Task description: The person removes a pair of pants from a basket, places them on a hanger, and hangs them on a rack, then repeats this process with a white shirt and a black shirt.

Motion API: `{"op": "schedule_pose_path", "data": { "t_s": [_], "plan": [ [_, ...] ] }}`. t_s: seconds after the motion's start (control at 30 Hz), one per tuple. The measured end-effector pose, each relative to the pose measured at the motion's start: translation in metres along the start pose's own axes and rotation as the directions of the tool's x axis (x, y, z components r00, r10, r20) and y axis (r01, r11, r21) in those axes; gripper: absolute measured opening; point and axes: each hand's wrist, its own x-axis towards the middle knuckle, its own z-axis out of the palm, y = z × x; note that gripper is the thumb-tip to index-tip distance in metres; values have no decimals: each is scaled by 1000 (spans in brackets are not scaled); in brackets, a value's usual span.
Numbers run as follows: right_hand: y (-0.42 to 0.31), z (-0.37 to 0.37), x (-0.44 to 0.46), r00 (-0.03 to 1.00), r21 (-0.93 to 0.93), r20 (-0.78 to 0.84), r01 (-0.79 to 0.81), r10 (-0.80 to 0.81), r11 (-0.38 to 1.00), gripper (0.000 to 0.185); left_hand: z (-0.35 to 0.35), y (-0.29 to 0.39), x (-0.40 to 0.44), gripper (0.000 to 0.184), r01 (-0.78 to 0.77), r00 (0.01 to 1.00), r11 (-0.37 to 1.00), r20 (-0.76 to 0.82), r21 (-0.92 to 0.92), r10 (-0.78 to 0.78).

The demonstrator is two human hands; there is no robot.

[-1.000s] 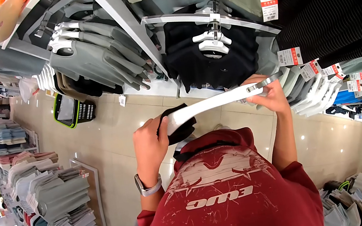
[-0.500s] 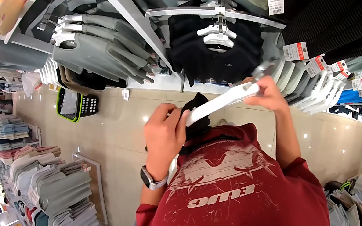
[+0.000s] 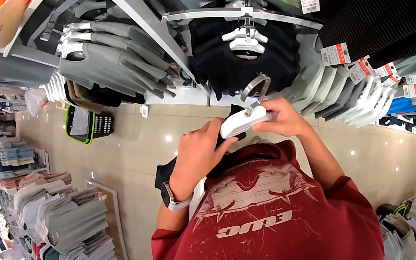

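In front of my chest is a white clothes hanger (image 3: 240, 122), its metal hook pointing up and away from me. My left hand (image 3: 198, 152) is closed, gripping a black garment (image 3: 166, 172) together with the hanger's left part. Dark cloth shows behind that wrist and also beyond the hanger. My right hand (image 3: 283, 118) pinches the hanger's right part, thumb below and fingers above. How far the garment sits on the hanger is hidden by my hands.
Ahead, black tops (image 3: 247, 66) hang on a rail, with grey-green shirts (image 3: 105, 64) to their left. A green-rimmed black basket (image 3: 88, 124) stands on the floor. Folded-looking rows of shirts (image 3: 73, 222) line the left side, and tagged clothes (image 3: 363, 94) hang at right.
The hanger has turned so its hook now points away from me, and it looks shorter. My right hand has moved left and down, closer to my left hand. More black cloth shows beside my left wrist.
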Motion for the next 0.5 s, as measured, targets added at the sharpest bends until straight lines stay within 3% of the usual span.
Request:
{"op": "schedule_pose_path", "data": {
  "t_s": [0.13,0.23,0.5],
  "plan": [
    [-7,5,3,998,-28,-63,-17,15,999,31,1,1,9,40,-16,991,999,-132,34,20],
    [-7,9,5,999,-36,-41,10,-12,999,32,1,3,15,43,-29,991,995,-133,-92,16],
    [-9,20,5,993,2,-110,45,-44,999,32,-5,12,23,40,-47,974,997,-226,-59,32]
  ]
}}
